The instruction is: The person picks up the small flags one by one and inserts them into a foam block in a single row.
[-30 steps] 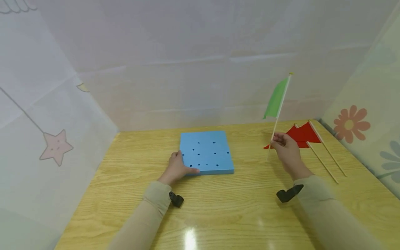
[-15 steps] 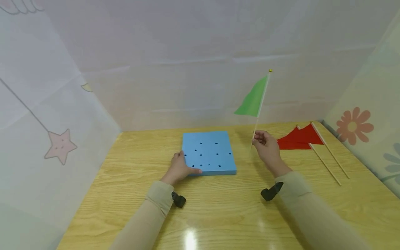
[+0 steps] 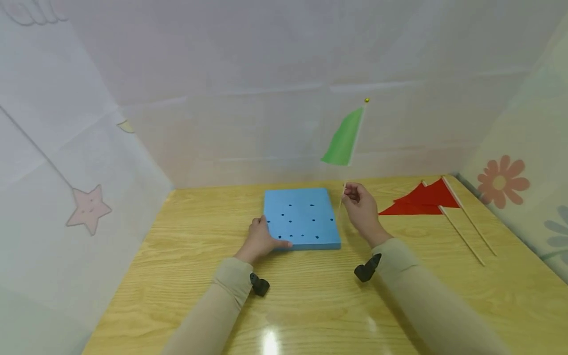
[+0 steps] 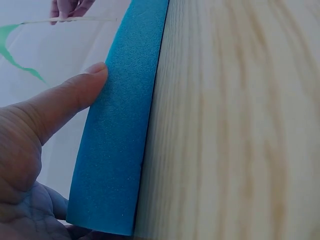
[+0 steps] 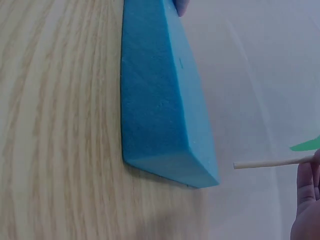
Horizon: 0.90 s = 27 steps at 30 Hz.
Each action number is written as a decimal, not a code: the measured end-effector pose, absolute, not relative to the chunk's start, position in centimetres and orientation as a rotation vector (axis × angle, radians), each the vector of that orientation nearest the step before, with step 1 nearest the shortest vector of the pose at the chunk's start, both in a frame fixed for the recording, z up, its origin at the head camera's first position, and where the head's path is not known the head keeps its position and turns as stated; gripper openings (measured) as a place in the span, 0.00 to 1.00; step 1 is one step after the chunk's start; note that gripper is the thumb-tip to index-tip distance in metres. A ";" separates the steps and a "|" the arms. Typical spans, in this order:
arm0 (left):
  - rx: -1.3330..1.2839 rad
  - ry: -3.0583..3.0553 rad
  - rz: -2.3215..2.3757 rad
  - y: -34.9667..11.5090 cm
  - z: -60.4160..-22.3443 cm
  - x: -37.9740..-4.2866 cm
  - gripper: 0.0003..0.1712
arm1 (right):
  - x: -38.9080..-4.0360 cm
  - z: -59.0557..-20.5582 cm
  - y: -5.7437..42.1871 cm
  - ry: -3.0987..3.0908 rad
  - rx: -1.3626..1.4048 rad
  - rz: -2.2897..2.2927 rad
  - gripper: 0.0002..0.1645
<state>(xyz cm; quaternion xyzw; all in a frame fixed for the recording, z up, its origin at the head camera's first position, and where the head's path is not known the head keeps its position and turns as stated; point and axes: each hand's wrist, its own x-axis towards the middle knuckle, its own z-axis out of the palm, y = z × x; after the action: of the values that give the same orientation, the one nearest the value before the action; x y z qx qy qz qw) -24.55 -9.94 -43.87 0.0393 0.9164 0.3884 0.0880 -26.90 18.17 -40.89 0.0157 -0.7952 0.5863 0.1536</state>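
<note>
A blue foam block (image 3: 301,213) with several small holes in its top lies flat on the wooden table. My left hand (image 3: 260,241) grips its near left corner, thumb along the front side and fingers at the left side. In the left wrist view the thumb (image 4: 75,95) presses the block's upper front edge. My right hand (image 3: 363,211) pinches the thin stick of a green flag (image 3: 343,140), holding it upright with a slight tilt, just right of the block. The stick's bare lower end (image 5: 250,165) is apart from the block in the right wrist view.
Red flags (image 3: 443,195) on wooden sticks lie on the right part of the table (image 3: 186,276). A pale cloth wall (image 3: 248,118) rises behind the table, with printed cloth on both sides.
My right hand has carried the green flag leftward from beside the red flags to the block's right edge. The left hand has kept its grip on the block.
</note>
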 end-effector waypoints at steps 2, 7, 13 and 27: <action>0.127 2.726 1.156 -9.9 -43.9 -24.6 0.73 | -27.0 -41.1 18.0 -2.277 0.053 1.679 0.20; 0.139 2.727 1.179 -9.8 -44.0 -24.7 0.72 | -27.4 -41.6 17.3 -2.253 0.087 1.681 0.20; 0.129 2.724 1.175 -9.9 -44.2 -24.7 0.73 | -27.7 -42.5 16.9 -2.294 0.105 1.639 0.18; 0.113 2.722 1.179 -9.8 -43.7 -24.5 0.72 | -27.6 -43.5 16.7 -2.370 0.173 1.496 0.18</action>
<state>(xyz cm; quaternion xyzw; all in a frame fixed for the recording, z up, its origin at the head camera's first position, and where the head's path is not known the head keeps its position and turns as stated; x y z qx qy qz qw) -24.49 -9.79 -43.74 0.0379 0.9136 0.3956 0.0865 -27.63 16.66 -43.49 0.0607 -0.8323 0.5254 0.1662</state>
